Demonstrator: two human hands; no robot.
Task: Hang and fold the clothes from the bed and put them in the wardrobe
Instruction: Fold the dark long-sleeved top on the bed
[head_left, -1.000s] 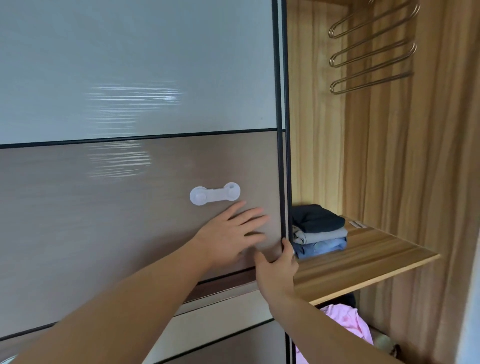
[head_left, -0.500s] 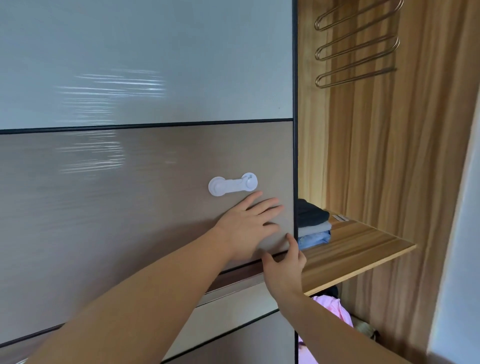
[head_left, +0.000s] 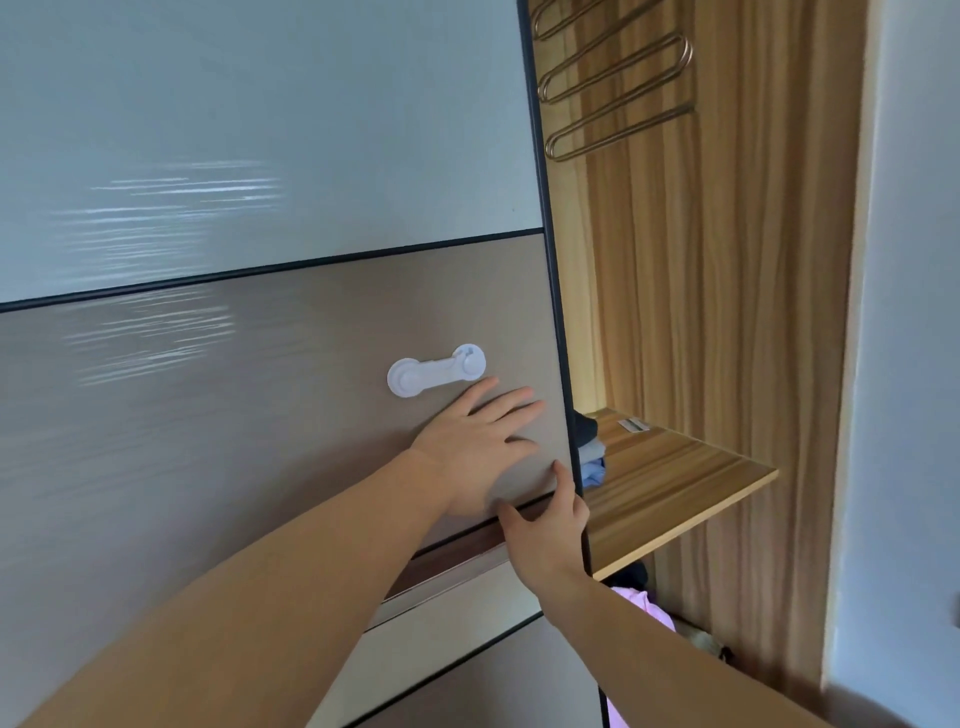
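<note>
A sliding wardrobe door (head_left: 291, 374) with a pale upper panel and a taupe lower panel fills the left of the view. My left hand (head_left: 480, 447) lies flat on the taupe panel with fingers spread, just under a white plastic lock (head_left: 436, 370). My right hand (head_left: 548, 530) grips the door's dark right edge, thumb on the front. Behind that edge a stack of folded clothes (head_left: 592, 452), dark, grey and blue, shows only as a narrow strip on the wooden shelf (head_left: 675, 483). A pink garment (head_left: 647, 608) hangs below the shelf.
Several bent metal rods of a hanger (head_left: 618, 88) hang at the top of the open compartment. Wood-grain back and side walls (head_left: 727, 260) enclose it. A white wall (head_left: 909, 312) stands at the far right.
The door has slid to the right with both hands on it. It now covers most of the folded stack, and the opening has become narrower.
</note>
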